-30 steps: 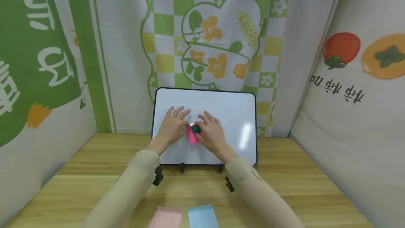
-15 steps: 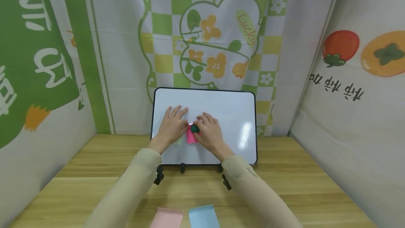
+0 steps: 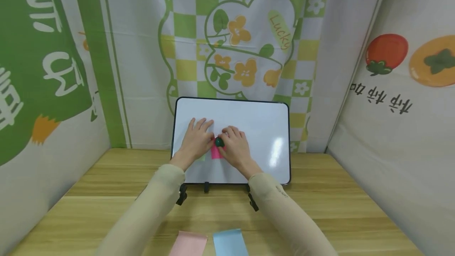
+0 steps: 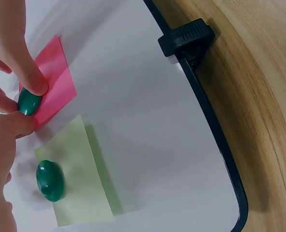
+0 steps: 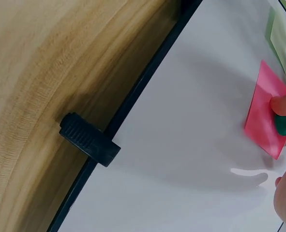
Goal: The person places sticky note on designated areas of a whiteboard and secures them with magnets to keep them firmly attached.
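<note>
A bright pink paper note (image 4: 57,77) lies against the whiteboard (image 3: 256,129), a green oval magnet (image 4: 29,101) on its upper part. My right hand (image 3: 234,147) holds this magnet between thumb and curled fingers, pushing it onto the note. At the note's upper left edge, thumb and index finger of my left hand (image 3: 196,141) pinch the paper beside the magnet, the other fingers spread over the board. Just left of the pink note, a pale green note (image 4: 80,179) is fixed under another green magnet (image 4: 51,180); my left hand mostly covers it in the head view.
The black-framed board leans upright on the wooden table (image 3: 320,208), held by black clip feet (image 5: 89,139) along its lower edge. A light pink note (image 3: 188,244) and a blue note (image 3: 230,243) lie near the table's front. Printed cloths hang behind and at both sides.
Both hands stay at the pink note. The magnet and the right fingers have shifted slightly, closer to the left fingertips; the head view also moves a little.
</note>
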Tool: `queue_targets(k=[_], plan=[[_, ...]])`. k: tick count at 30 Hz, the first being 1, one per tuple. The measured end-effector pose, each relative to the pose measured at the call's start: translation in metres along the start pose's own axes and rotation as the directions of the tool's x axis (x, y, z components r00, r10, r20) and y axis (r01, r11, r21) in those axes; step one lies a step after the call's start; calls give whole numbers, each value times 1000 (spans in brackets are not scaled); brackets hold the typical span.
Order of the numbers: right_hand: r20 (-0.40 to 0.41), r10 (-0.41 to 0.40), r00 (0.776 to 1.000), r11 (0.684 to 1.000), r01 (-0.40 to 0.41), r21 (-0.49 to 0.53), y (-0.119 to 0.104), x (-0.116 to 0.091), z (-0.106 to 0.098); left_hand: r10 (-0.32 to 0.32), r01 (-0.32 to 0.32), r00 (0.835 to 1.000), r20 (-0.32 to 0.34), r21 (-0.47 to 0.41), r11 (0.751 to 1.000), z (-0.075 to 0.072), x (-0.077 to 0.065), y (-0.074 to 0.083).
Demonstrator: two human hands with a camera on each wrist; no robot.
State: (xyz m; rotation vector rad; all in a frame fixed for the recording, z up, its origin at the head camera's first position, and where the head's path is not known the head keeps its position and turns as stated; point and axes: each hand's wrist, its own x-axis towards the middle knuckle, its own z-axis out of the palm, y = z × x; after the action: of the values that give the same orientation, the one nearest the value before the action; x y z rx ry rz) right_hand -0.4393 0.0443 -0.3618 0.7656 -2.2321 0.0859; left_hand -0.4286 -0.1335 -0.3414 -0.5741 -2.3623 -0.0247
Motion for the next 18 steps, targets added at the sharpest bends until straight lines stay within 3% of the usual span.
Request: queue_targets(k=[18], plan=[[31, 18, 999, 1000, -18, 0, 3, 3, -4, -17, 14, 999, 37, 63, 998, -3, 4, 6]])
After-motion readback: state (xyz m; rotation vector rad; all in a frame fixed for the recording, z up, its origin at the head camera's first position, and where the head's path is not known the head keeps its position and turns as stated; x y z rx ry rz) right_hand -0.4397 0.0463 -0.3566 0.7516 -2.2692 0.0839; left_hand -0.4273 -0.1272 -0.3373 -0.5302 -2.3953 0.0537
